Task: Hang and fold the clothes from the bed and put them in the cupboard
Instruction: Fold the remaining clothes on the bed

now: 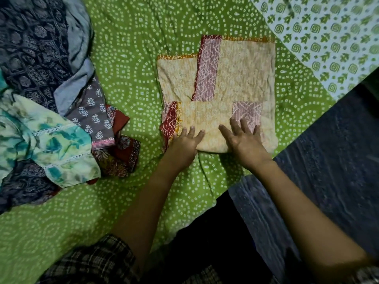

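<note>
A folded yellow garment [235,83] with red and pink patterned bands lies flat on the green dotted bedsheet [143,48]. My left hand [185,143] rests on its near left corner, fingers straight. My right hand [244,138] presses flat on its near edge, fingers spread over a pink patch. A heap of unfolded clothes sits at the left: a dark blue printed piece [30,48], a pale green and teal floral one [45,140], a grey one with white leaf motifs [92,113] and a maroon one [123,154].
A white sheet with green motifs [328,37] covers the bed's far right corner. The bed's edge runs diagonally at the right, with grey floor [338,150] beyond it. My checked sleeves show at the bottom.
</note>
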Demonstrator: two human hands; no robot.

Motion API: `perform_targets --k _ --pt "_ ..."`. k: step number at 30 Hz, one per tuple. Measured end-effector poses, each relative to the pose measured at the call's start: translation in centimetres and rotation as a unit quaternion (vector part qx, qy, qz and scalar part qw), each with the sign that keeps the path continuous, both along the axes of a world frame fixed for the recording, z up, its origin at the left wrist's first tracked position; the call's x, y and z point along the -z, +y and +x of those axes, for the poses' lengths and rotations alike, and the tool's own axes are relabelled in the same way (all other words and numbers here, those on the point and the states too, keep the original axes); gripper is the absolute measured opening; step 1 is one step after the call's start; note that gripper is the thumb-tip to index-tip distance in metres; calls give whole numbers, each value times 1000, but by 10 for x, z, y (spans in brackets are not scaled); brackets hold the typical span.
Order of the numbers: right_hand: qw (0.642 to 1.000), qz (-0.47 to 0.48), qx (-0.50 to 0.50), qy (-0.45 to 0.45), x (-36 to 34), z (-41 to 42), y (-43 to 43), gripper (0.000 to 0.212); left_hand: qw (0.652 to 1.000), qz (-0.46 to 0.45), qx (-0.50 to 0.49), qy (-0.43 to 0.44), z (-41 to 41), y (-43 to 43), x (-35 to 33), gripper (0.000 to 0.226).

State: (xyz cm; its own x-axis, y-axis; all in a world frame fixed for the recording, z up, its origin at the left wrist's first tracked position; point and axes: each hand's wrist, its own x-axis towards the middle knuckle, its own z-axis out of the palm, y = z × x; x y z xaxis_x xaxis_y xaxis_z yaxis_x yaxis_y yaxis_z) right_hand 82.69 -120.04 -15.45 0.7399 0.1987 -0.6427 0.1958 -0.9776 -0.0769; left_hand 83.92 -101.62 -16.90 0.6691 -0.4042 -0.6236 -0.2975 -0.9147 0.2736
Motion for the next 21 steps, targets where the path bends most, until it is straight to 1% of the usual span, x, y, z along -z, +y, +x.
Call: perform_targets --k 2,4,7,8,9,11,12,14,15,17,18,20,21 --pt "999 9 9 36 -11 3 2 64 1000 -6 1 21 5 2 -16 58" --pt "993 42 8 108 -28 9 3 62 999 -19 11 49 8 3 -37 46" --pt "970 78 -33 226 -62 22 3 56 986 6 59 158 17 2 -65 32" --pt "965 78 -36 247 -74 26 2 54 981 15 57 183 19 2 -74 29" --pt "965 77 -23 251 -84 34 0 52 981 20 41 187 25 1 -81 28" --pt "972 80 25 220 -95 48 -5 42 988 23 -22 154 39 -3 -93 31" --pt "978 83 46 188 -98 58 -7 33 992 26 -48 114 49 -6 -97 34" --pt "989 70 63 117 -96 76 -11 15 997 44 -65 12 71 -15 -100 35" --pt "993 57 59 82 -95 85 -13 12 996 43 -65 -39 81 -20 -100 33" --pt "998 41 47 17 -86 105 -19 16 991 20 -74 -114 100 -29 -96 29" --pt "998 39 41 -6 -80 115 -22 21 988 9 -84 -131 108 -32 -92 30" --pt "997 52 34 -38 -66 130 -27 30 978 -18 -122 -169 120 -37 -77 36" --pt "996 60 32 -51 -59 134 -28 32 968 -36 -150 -200 123 -38 -68 40"
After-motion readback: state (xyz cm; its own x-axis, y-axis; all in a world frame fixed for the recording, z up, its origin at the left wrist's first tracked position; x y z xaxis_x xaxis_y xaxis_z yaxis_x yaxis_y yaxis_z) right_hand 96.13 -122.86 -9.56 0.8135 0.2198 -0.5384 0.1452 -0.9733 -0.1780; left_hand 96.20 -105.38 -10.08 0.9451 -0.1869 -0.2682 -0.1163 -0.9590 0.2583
